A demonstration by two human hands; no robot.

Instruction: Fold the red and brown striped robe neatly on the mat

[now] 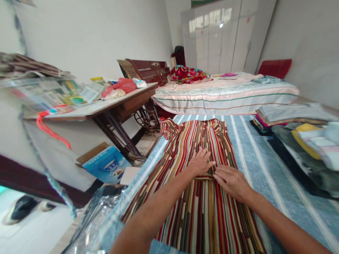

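A long striped dress in red, tan, cream and black lies spread on a blue bed sheet with white stripes. One sleeve is bunched at its far left. My left hand rests flat on the middle of the dress, fingers spread. Close beside it on the right, my right hand has its fingers curled together at the end of a narrow crosswise band on the dress, seeming to pinch the cloth there. The fingertips' exact hold is partly hidden.
Folded clothes are stacked along the right side. On the left stands a sewing machine table with bags and a plastic bin. A blue box and clear plastic wrapping lie below. Another bed is behind.
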